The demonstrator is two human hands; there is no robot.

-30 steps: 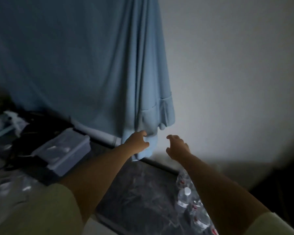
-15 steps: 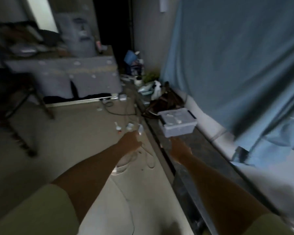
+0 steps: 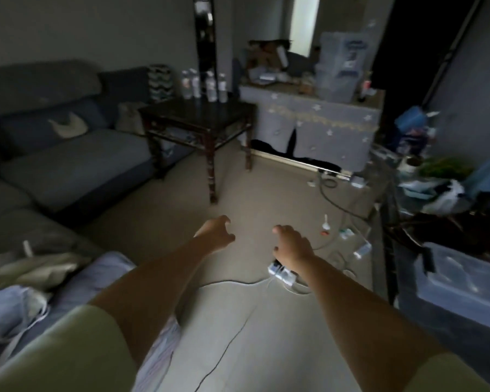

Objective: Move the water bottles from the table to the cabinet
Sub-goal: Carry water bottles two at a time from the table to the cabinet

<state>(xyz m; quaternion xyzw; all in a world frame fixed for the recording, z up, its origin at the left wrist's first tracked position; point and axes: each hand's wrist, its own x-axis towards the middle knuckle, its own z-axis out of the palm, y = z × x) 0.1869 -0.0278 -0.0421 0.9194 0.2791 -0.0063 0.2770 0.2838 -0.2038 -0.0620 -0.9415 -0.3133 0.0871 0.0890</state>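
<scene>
Your left hand [image 3: 216, 232] and right hand [image 3: 292, 244] are both out front, fingers loosely curled, holding nothing. The water bottles [image 3: 203, 86] stand upright on the dark table [image 3: 198, 114], well beyond your hands, up and left.

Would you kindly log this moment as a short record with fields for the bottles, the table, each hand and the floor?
bottles: four or so water bottles standing upright in a group at the far edge of the table
table: dark wooden table beside the sofa
left hand: left hand empty, fingers loosely curled, held out over the floor
right hand: right hand empty, also held out
floor: power strip and loose cables on the carpet
</scene>
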